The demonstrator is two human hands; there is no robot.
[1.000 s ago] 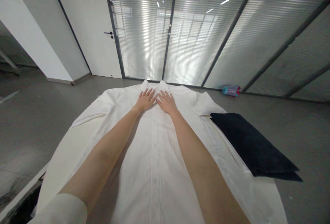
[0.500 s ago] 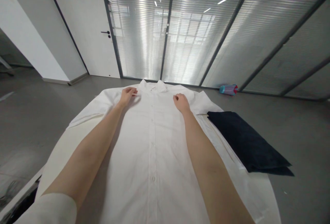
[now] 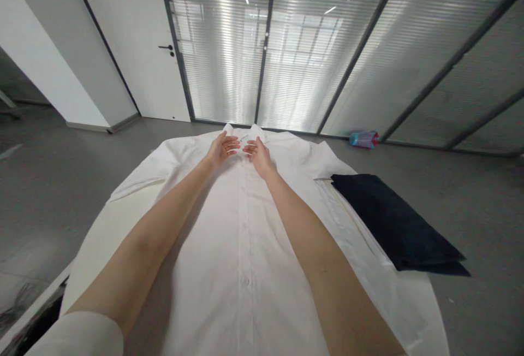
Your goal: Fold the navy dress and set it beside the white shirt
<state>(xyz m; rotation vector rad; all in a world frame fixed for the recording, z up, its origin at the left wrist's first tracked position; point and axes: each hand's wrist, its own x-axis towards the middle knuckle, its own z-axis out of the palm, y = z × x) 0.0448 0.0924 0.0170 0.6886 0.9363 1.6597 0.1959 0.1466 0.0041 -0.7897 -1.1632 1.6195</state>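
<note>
A white button-up shirt (image 3: 245, 236) lies flat and front-up on a table, its collar (image 3: 254, 131) at the far end. Both my arms stretch out over it. My left hand (image 3: 221, 149) hovers just below the collar, palm turned inward, fingers apart and holding nothing. My right hand (image 3: 257, 152) faces it a few centimetres away, fingers also loosely spread and holding nothing. The two hands sit on either side of the button placket near the neck.
A folded dark navy cloth (image 3: 395, 225) lies on the shirt's right sleeve side at the table's right edge. A teal and pink bottle (image 3: 363, 138) lies on the grey floor by the glass wall. A white door (image 3: 135, 45) stands at the back left.
My hands, flat together at the collar a second ago, swept apart to the shoulders, and have now come back together near the collar, lifted with palms facing each other.
</note>
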